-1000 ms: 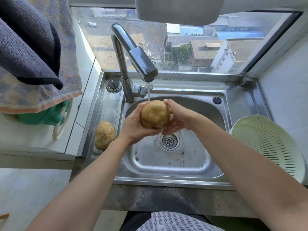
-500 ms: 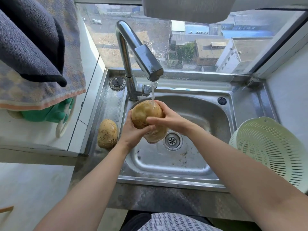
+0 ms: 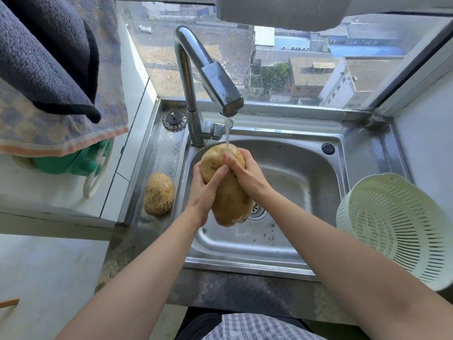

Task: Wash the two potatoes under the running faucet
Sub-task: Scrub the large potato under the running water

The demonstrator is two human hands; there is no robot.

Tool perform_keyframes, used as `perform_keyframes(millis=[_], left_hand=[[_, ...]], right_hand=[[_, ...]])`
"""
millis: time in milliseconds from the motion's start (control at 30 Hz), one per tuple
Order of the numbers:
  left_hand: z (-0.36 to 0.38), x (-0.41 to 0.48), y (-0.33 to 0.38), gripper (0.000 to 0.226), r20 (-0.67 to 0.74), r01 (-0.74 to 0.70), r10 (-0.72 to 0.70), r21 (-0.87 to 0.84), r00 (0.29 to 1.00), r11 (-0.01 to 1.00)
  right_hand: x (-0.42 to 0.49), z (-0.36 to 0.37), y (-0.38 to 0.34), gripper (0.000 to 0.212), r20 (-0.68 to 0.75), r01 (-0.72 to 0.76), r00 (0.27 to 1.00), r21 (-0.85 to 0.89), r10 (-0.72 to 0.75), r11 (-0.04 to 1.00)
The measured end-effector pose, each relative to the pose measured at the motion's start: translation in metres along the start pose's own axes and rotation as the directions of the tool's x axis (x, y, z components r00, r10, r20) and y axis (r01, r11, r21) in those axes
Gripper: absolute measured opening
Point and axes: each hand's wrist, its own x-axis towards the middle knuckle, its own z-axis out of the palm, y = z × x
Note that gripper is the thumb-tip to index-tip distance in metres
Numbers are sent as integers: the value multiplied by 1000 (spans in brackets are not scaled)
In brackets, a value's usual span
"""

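Observation:
A large wet potato [image 3: 229,200] hangs lengthwise over the steel sink [image 3: 289,251], under the thin stream from the chrome faucet [image 3: 215,79]. My left hand [image 3: 204,190] grips its left side with the thumb across the front. Over its upper right part lies my right hand [image 3: 246,171], fingers pressed on the skin where the water lands. A second potato [image 3: 158,193], dusty and dry-looking, lies on the steel ledge left of the basin.
A pale green colander [image 3: 392,229] sits tilted at the sink's right edge. Towels [image 3: 54,77] hang at upper left over green gloves [image 3: 81,160]. A drain plug [image 3: 174,120] rests by the faucet base. The window runs behind the sink.
The potato has turned from end-on to lengthwise, its lower end now dropping toward the drain. My right hand slid over its top, and both hands shifted slightly left under the stream.

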Motion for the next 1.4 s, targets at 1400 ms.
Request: perform_keyframes(millis=[1400], left_hand=[[21, 21, 23, 71, -44, 219, -220, -20, 975, 976]], right_hand=[[-4, -24, 2, 78, 126, -103, 989, 166, 83, 981]])
